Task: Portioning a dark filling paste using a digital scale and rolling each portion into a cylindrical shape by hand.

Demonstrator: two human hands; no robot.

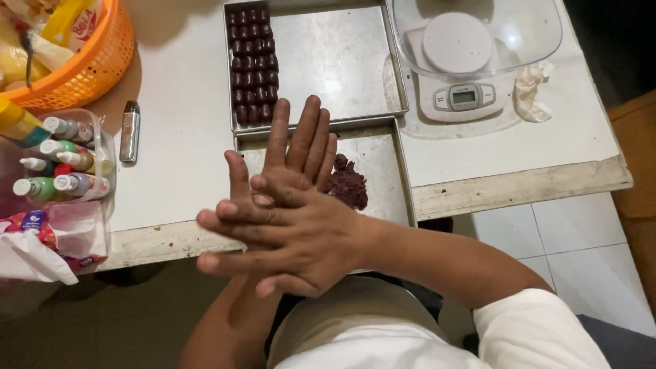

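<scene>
The person's two hands are pressed flat together, palm against palm, above the near edge of the desk (178,130). The right hand (287,239) lies on top, fingers stretched toward the left, and crosses the left hand (290,154), whose fingers point away from the body. Whether anything sits between the palms cannot be told, as the right hand covers the spot.

Just beside the left hand's fingertips, on the near metal tray (383,171), lies a lump of dark brown dough (347,183). It rests on the tray's floor, close to the hands but apart from them.

The far metal tray (342,61) touches the near one along its edge. Along its left wall stand neat rows of small dark brown pieces (253,65).

To the right of the trays sits a white kitchen scale (456,82) with a clear bowl (478,27) on top, and a crumpled tissue (533,92) beside it. On the left are an orange basket (82,61), a clear box of small colouring bottles (58,164) and a lighter (130,131).
</scene>
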